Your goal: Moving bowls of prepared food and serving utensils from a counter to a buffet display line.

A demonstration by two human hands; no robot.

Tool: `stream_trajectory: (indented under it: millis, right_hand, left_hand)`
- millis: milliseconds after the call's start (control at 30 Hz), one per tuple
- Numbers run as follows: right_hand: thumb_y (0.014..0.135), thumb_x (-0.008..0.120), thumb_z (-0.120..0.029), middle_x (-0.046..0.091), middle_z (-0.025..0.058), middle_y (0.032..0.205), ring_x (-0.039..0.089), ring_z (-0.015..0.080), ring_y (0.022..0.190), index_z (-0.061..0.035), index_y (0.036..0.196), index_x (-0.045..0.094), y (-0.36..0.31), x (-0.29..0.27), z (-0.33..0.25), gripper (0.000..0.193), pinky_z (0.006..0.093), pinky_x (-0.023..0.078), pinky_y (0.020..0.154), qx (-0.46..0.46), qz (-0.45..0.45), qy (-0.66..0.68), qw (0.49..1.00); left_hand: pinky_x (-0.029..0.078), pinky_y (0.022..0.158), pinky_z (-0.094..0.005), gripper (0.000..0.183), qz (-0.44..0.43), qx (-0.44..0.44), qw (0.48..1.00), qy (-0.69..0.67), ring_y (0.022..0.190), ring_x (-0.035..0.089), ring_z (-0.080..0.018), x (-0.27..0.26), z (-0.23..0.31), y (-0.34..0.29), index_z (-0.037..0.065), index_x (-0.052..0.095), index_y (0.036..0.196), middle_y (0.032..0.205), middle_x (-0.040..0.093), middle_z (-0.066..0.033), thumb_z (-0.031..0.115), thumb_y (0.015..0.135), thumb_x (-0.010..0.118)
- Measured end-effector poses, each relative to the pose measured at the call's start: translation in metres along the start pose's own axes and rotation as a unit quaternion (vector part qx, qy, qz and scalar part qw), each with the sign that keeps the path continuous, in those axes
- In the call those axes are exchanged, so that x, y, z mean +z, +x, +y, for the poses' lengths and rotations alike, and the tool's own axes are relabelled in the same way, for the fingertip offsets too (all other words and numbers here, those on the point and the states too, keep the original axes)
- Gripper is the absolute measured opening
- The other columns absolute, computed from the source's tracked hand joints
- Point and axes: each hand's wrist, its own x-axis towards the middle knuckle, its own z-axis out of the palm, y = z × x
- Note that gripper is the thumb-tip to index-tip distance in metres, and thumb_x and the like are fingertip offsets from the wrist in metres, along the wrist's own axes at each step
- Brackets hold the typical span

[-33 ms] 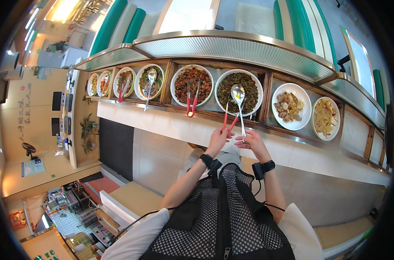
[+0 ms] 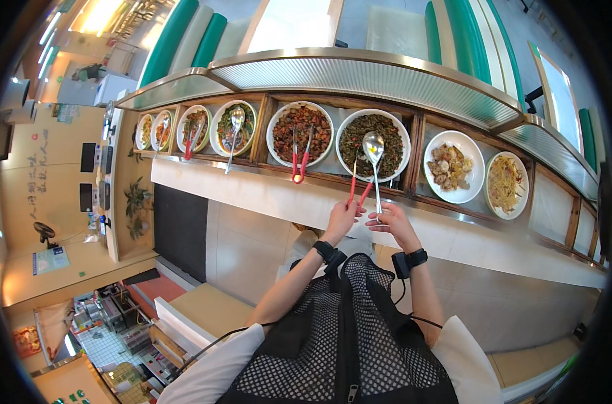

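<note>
Tongs [image 2: 353, 186]: red-handled, clamped in left hand [image 2: 343, 221]
Serving spoon [image 2: 373, 144]: metal, gripped in right hand [image 2: 395, 226]
White bowl [image 2: 406, 152]: chopped greens [image 2: 392, 137], under spoon head
Hands: 2, close together

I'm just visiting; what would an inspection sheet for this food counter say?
Surface: pale smooth counter ledge fronting wooden-framed compartments.
Job's things: red-handled metal tongs and shiny metal spoon, both at the white round bowl of dark-green chopped food.
Clutter: second red-handled metal tongs at neighbouring white round bowl of reddish-brown food.
Hands: left hand grips the tongs; right hand holds the spoon's handle.
Cables: thin black cables beside both forearms.
Surroundings: ribbed translucent screen; green upholstered seating beyond.
</note>
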Motion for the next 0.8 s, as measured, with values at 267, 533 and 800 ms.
stream_trajectory:
  millis: [267,533,800]
  right_hand:
    - [0.093,0.061,-0.049,0.058,0.0068,0.079,0.074,0.0289,0.072,-0.0030,0.095,0.061,0.062,0.028,-0.017,0.046,0.0396,0.064,0.068,0.119,0.110,-0.044,0.986]
    - [0.092,0.060,-0.061,0.064,0.0091,0.079,0.071,0.0273,0.063,-0.0032,0.093,0.063,0.104,0.019,0.019,0.057,0.0417,0.064,0.059,0.105,0.267,-0.150,0.946]
    - [0.093,0.062,-0.061,0.068,0.0143,0.091,0.073,0.0336,0.078,-0.0021,0.104,0.062,0.103,0.031,0.016,0.060,0.0463,0.064,0.072,0.074,0.321,-0.075,0.941]
  left_hand:
    - [0.052,0.086,-0.0455,0.044,-0.042,0.113,0.965,0.235,0.097,0.069,-0.0393,-0.014,0.013,0.003,-0.002,0.064,0.116,0.102,0.072,-0.0235,0.036,0.103,0.046]
    - [0.054,0.086,-0.0430,0.041,-0.116,0.122,0.950,0.264,0.096,0.070,-0.0374,-0.145,-0.014,-0.008,0.000,0.064,0.118,0.104,0.072,-0.0230,0.035,0.098,0.055]
    - [0.057,0.074,-0.0375,0.035,-0.018,0.071,0.965,0.253,0.083,0.070,-0.0243,-0.278,-0.068,0.015,0.002,0.062,0.113,0.098,0.072,-0.0165,0.031,0.096,0.055]
